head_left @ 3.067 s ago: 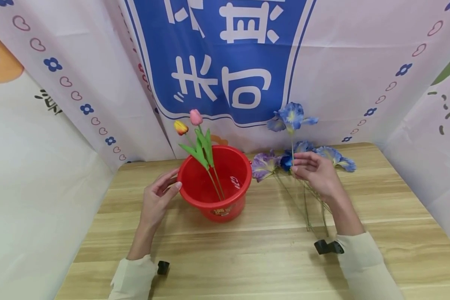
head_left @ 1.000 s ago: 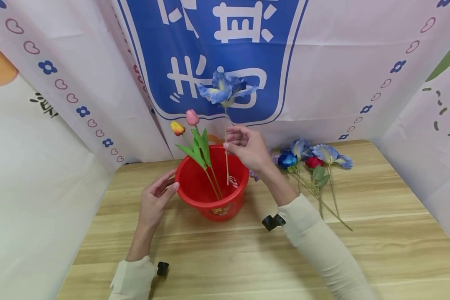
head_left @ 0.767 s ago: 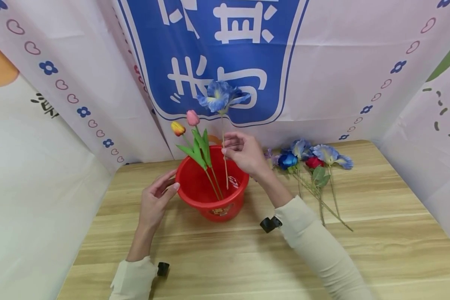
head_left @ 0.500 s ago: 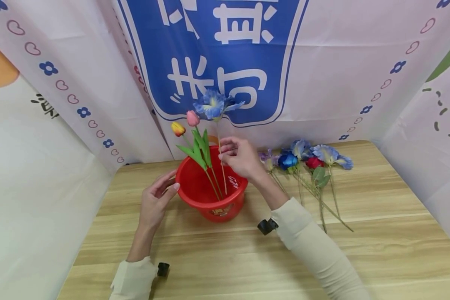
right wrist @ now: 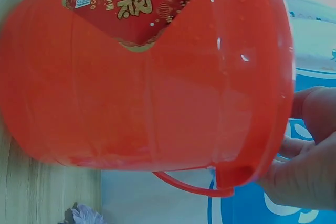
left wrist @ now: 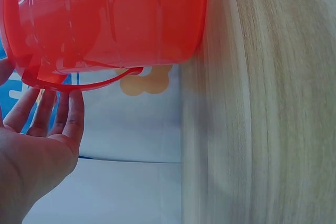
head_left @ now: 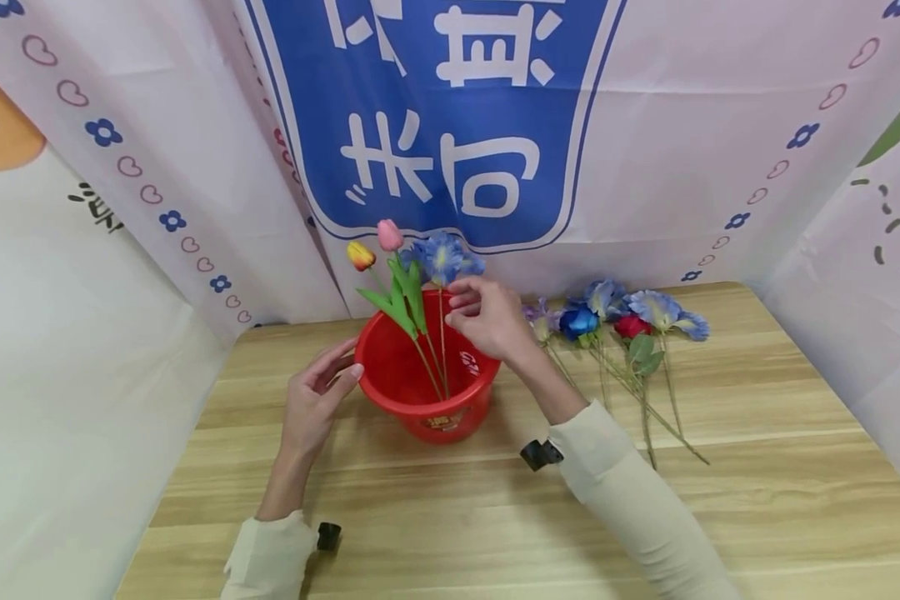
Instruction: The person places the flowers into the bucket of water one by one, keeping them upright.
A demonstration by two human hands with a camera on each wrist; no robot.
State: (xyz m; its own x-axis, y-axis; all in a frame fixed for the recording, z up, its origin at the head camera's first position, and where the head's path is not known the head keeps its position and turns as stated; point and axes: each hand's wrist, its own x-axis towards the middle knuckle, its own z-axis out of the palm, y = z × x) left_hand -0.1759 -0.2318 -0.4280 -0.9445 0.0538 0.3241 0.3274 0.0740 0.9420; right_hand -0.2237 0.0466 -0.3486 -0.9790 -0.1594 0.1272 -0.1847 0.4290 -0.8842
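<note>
A red plastic bucket stands on the table. My left hand rests against its left rim; in the left wrist view the extended fingers touch the bucket's handle. Inside lean a pink tulip and a yellow-orange tulip, both artificial. A blue artificial iris stands beside them, its stem end down in the bucket. Just right of that stem is my right hand, over the right rim, its thumb and fingertips parted and apparently holding nothing.
Right of the bucket lie a purple iris, a blue rose, a red rose and blue irises, stems crossing. Printed cloth hangs behind the wooden table.
My right hand took the blue iris from the pile on the right, carried it left over the bucket and lowered it in. Its fingers have parted from the stem. My left hand stayed put.
</note>
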